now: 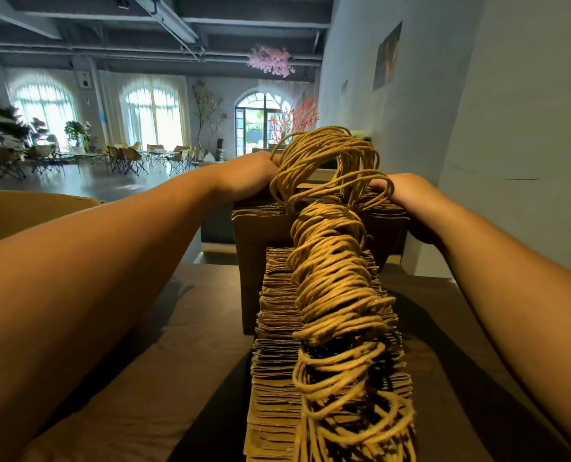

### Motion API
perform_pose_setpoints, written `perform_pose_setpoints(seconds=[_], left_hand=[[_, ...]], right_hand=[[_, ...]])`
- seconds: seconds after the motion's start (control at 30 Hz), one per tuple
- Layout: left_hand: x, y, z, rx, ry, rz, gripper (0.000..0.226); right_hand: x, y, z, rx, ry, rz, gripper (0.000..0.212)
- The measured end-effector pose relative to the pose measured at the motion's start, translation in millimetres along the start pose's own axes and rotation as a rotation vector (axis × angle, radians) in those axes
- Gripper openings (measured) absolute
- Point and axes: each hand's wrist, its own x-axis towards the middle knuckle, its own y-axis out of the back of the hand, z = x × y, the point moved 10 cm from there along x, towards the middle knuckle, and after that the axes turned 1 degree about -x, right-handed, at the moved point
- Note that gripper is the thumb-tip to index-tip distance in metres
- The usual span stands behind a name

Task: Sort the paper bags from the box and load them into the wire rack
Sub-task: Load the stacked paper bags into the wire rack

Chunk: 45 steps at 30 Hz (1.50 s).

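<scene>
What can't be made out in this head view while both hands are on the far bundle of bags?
- Wire rack: not visible; the row of bags would cover it.
- Left hand fingers: behind the cord handles.
- Right hand fingertips: behind the same handles.
- Box: cut off by the left arm; inside unseen.
- Near end of the row: cut by the bottom edge.

A long row of upright paper bags (327,345) fills the lower centre of the frame, its tangled twine handles (337,295) rising as a ridge along the middle. Bare tabletop (151,378) lies open on both sides of the row. At centre left, a cardboard box (27,211) blocks that edge. The pale wall (494,128) closes off the right side.
</scene>
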Motion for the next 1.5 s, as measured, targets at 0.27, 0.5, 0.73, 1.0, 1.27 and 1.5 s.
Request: perform_pose_setpoints(seconds=[0.27, 0.5, 0.73, 1.0, 1.27, 1.5], left_hand=[[-4.9, 31.4, -33.6, -0.322, 0.081, 0.369, 0.024], [-12.7, -4.2, -105.0, -1.017, 0.281, 0.448, 0.03], [-10.2, -20.8, -114.0, -1.081, 0.27, 0.407, 0.054], [-11.0, -39.9, -139.0, -1.071, 0.275, 0.4, 0.066], [-10.0, -40.6, -146.3, -1.005, 0.299, 0.393, 0.061], [-27.4, -72.7, -161.1, -1.093, 0.279, 0.442, 0.065]], right_hand=[[5.4, -16.8, 41.1, 0.641, -0.132, -0.048, 0.033], [7.2, -28.5, 55.4, 0.925, -0.153, -0.014, 0.036], [1.7, -39.8, 54.8, 0.966, -0.132, -0.025, 0.057], [-8.9, -57.3, 65.5, 1.036, -0.116, -0.108, 0.075], [-11.1, -57.3, 74.9, 1.071, -0.135, -0.07, 0.07], [-29.8, -71.8, 102.3, 1.05, -0.216, 0.072, 0.048]])
